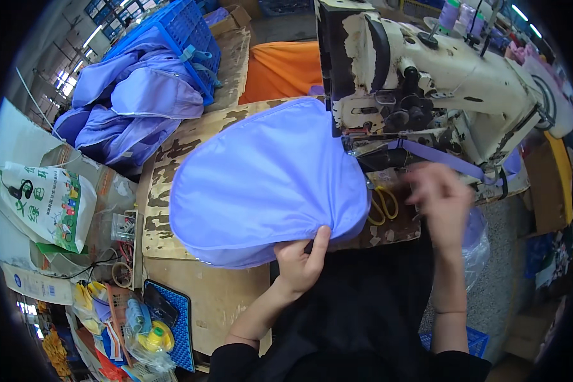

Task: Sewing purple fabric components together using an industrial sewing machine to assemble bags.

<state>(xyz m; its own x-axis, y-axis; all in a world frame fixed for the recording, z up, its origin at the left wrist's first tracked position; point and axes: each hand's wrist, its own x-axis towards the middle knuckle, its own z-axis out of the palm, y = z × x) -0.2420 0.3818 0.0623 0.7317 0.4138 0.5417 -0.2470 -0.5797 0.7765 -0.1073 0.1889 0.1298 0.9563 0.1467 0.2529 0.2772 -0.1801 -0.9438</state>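
Note:
A lilac fabric piece point(254, 178) with a piped edge lies under the front of a worn cream sewing machine point(496, 95). My left hand point(302, 258) grips its lower edge, thumb on top and fingers partly hidden. My right hand point(439, 197) hovers right of the piece, blurred, below a lilac binding strip point(442, 159) that runs through the machine. Yellow-handled scissors point(382, 207) lie beside the fabric, just left of my right hand.
A blue crate point(194, 60) with lilac pieces point(146, 95) stands at back left, orange cloth point(280, 70) behind the worktable point(162, 235). A plastic bag point(51, 210) and cluttered tray point(121, 305) sit left; cardboard boxes point(547, 184) stand right.

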